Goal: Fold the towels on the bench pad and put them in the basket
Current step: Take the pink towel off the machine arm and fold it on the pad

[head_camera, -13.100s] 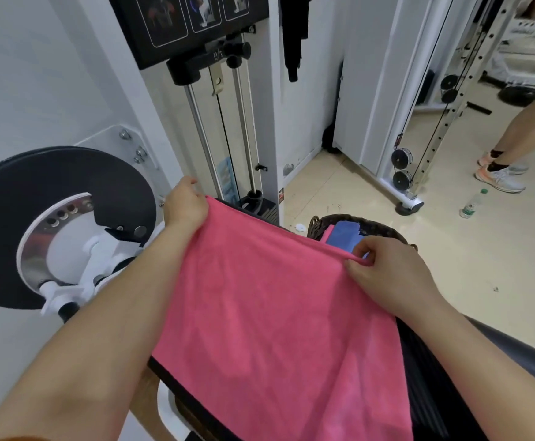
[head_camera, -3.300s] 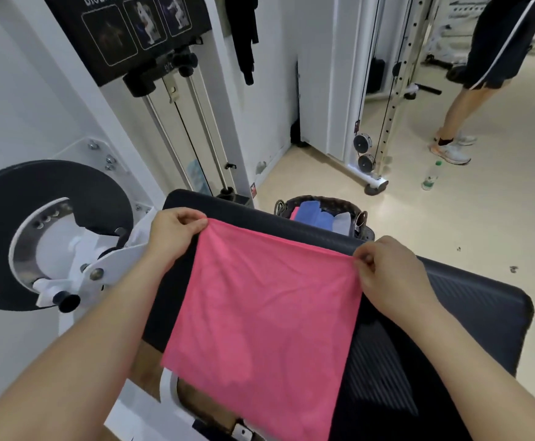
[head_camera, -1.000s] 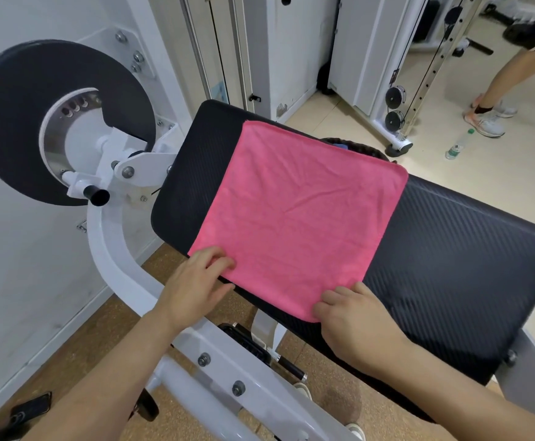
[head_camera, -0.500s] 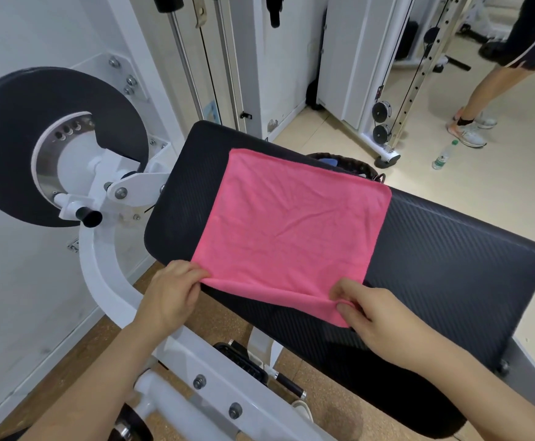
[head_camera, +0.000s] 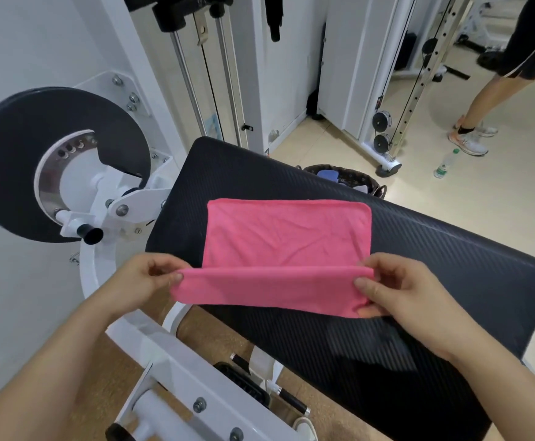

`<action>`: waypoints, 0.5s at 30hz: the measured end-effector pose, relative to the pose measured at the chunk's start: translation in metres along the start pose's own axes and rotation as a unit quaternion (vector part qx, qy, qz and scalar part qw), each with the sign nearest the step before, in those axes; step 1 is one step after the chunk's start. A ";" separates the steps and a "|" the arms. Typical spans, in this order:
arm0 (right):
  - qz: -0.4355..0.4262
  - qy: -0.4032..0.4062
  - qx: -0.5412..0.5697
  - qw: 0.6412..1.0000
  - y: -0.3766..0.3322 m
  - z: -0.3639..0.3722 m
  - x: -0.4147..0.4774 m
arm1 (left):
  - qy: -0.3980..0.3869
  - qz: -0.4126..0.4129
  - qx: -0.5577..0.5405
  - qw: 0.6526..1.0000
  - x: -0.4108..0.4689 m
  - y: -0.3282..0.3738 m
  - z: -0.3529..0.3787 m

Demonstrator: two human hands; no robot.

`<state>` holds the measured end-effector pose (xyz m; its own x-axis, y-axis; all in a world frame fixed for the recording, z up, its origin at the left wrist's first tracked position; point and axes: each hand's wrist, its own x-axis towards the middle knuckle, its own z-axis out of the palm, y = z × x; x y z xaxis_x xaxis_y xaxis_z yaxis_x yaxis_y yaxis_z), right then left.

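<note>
Left hand (head_camera: 139, 281) and right hand (head_camera: 396, 288) are each pinching a near corner of the towel (head_camera: 285, 240); landing both level on the far edge is looking key.

Pretty clearly a gym. There's a white weight machine right here with a big black round cam (head_camera: 59, 163) on its side, steel guide rods (head_camera: 229, 74) running up behind it, and a black ribbed bench pad (head_camera: 434, 249). Further back is a cable tower with pulleys (head_camera: 381, 122) low down and an upright drilled with a row of holes (head_camera: 417, 87). Someone in shorts and trainers (head_camera: 488, 100) stands on the pale floor (head_camera: 482, 218), water bottle (head_camera: 446, 163) near their feet.
</note>
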<state>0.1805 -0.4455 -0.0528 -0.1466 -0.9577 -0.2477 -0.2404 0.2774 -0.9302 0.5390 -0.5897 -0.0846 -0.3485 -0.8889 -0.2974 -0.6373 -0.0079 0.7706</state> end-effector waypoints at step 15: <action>-0.086 0.274 -0.248 0.925 -0.010 0.002 0.079 | 0.201 0.022 -0.126 0.971 0.108 0.027 0.017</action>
<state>0.1734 -0.5246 -0.0635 -0.4966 -0.8461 0.1936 -0.6966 0.2554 -0.6704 0.4726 -0.6784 -0.1053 -0.0435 -0.9975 -0.0558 -0.4217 -0.0323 0.9061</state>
